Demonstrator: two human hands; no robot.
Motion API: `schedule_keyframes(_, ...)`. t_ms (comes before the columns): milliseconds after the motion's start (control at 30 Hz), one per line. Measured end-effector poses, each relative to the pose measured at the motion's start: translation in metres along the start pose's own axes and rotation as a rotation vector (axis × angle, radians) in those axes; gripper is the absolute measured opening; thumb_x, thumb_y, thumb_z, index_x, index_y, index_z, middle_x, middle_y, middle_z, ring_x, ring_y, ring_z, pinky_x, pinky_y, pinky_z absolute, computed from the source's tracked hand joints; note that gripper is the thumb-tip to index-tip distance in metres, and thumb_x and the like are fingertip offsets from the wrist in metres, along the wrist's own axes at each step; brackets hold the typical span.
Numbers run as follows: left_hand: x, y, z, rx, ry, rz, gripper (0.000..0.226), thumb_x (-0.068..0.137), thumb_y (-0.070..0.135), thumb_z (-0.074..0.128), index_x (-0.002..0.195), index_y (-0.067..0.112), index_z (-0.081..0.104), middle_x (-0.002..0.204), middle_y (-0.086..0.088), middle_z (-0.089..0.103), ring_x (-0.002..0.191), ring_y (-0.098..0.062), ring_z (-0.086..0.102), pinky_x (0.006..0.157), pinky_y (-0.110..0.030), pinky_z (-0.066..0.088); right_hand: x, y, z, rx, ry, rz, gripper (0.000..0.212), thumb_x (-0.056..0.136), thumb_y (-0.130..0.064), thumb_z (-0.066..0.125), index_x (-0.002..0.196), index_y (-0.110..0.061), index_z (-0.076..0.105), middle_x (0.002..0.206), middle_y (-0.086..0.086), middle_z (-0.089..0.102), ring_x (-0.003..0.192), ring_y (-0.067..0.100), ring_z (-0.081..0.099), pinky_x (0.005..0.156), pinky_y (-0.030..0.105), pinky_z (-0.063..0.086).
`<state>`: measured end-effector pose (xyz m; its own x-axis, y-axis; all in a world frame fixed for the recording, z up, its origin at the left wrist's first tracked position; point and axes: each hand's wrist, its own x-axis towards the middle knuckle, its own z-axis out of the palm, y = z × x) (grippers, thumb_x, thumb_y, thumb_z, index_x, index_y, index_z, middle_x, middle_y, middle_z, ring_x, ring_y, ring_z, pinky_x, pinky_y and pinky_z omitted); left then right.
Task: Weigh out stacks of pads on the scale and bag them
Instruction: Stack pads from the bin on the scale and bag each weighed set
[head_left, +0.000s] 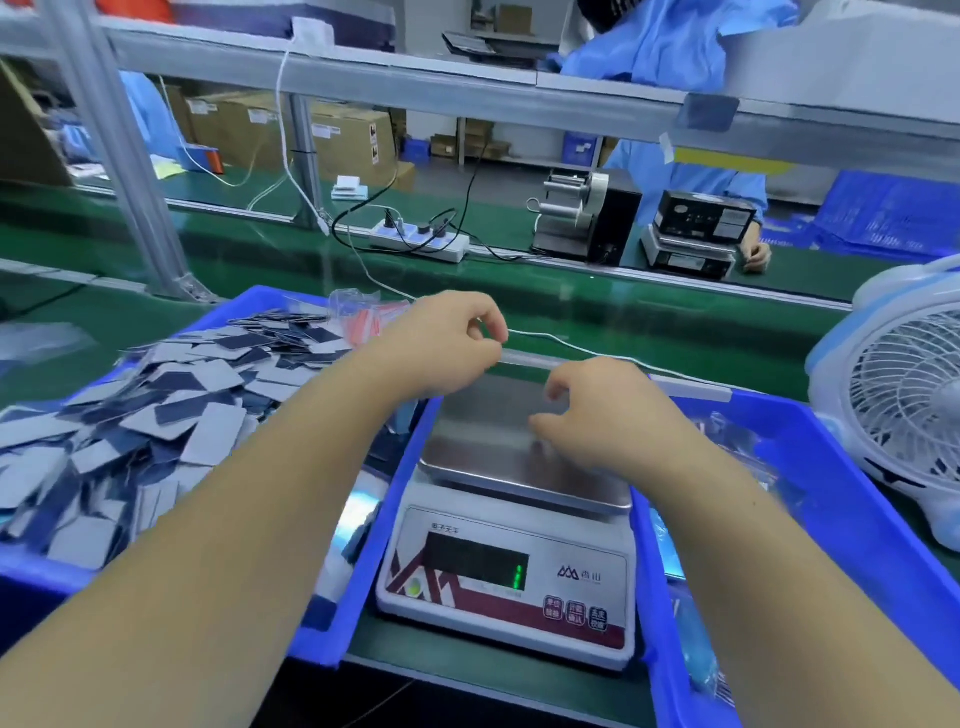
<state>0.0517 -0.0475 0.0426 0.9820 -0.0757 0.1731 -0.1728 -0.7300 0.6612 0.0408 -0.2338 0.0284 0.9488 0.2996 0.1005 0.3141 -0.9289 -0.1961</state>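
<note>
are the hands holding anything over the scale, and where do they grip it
A clear plastic bag, it seems. The left hand pinches its top edge; the right hand has curled fingers at its right side. The bag is nearly invisible, so this is uncertain.

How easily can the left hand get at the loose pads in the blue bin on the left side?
Probably yes. The left hand is above the scale pan, pinching a clear bag; the pads lie uncovered in the open bin just beside its forearm.
</note>
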Motion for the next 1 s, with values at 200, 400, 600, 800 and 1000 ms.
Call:
schedule_keyframes(200,-0.015,-0.051,-0.046,0.316,-0.089,-0.232,0.022,0.091,0.009,0.052,0.088,0.027,0.064,0.081,0.014,0.055,0.065,-0.001,0.051,0.049,-0.016,0.037,0.010,-0.018,0.011,-0.008,-0.005,-0.058,0.020,0.083,-0.041,0.061,0.092,-0.024,0.063,0.090,-0.006,0.061,0.087,0.021,0.056,0.071,0.033,0.051)
schedule_keyframes(400,-0.016,-0.075,-0.043,0.383,-0.115,-0.293,0.010,0.083,0.014,0.070,0.093,0.012,0.071,0.080,0.016,0.056,0.072,-0.012,0.056,0.059,-0.024,0.045,0.017,-0.027,0.019,0.046,0.057,-0.107,0.015,0.084,-0.039,0.058,0.082,-0.024,0.060,0.081,-0.008,0.060,0.081,0.019,0.056,0.072,0.035,0.052)
schedule_keyframes(600,-0.011,-0.079,-0.022,0.395,-0.090,-0.332,0.062,0.082,0.067,0.060,0.112,0.013,0.067,0.110,-0.005,0.062,0.098,-0.023,0.057,0.084,-0.036,0.050,0.015,-0.020,0.031,0.168,0.134,-0.075,0.013,0.084,-0.032,0.058,0.074,-0.026,0.061,0.074,-0.011,0.062,0.075,0.014,0.058,0.070,0.036,0.052)
schedule_keyframes(800,-0.005,-0.080,-0.006,0.627,-0.123,-0.381,0.078,0.081,0.076,0.057,0.133,0.018,0.054,0.143,-0.013,0.038,0.131,-0.036,0.033,0.100,-0.048,0.040,0.015,-0.015,0.033,0.241,0.141,-0.065,0.013,0.083,-0.031,0.058,0.070,-0.029,0.061,0.074,-0.013,0.063,0.074,0.007,0.057,0.068,0.032,0.050)
schedule_keyframes(1000,0.000,-0.079,-0.010,0.543,-0.129,-0.396,0.057,0.080,0.048,0.072,0.125,0.016,0.060,0.110,-0.006,0.062,0.107,-0.027,0.053,0.078,-0.035,0.049,0.013,-0.015,0.031,0.271,0.128,-0.074,0.014,0.084,-0.032,0.059,0.070,-0.031,0.061,0.074,-0.014,0.063,0.072,0.002,0.056,0.063,0.027,0.045)
